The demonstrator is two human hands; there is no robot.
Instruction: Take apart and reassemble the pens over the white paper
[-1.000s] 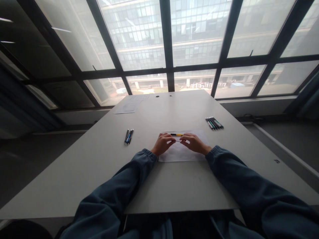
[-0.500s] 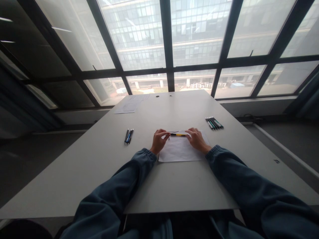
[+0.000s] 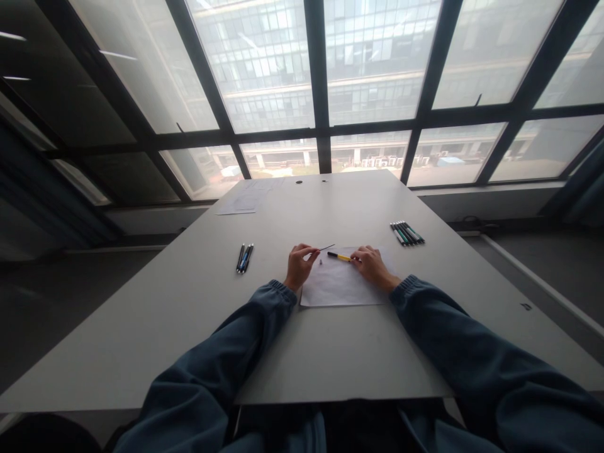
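Note:
My left hand [image 3: 299,264] pinches a thin dark pen refill [image 3: 327,247] that points up to the right. Between thumb and fingers of my right hand [image 3: 372,265] is the rear end of a pen barrel [image 3: 340,257], yellow with a black front part. The refill and the barrel are apart. Below both hands lies a sheet of white paper [image 3: 342,286]. On it, near my left fingertips, sits a tiny part [image 3: 321,262], too small to make out clearly.
Several dark and blue pens [image 3: 244,258] lie on the white table [image 3: 189,327] to the left. A row of several green, black and white pens [image 3: 407,233] lies at the right. Papers [image 3: 240,202] rest at the far left, before large windows.
The refill and the pen barrel have come apart, with a gap between them. My right hand has tilted the barrel, its black end now higher than its yellow end.

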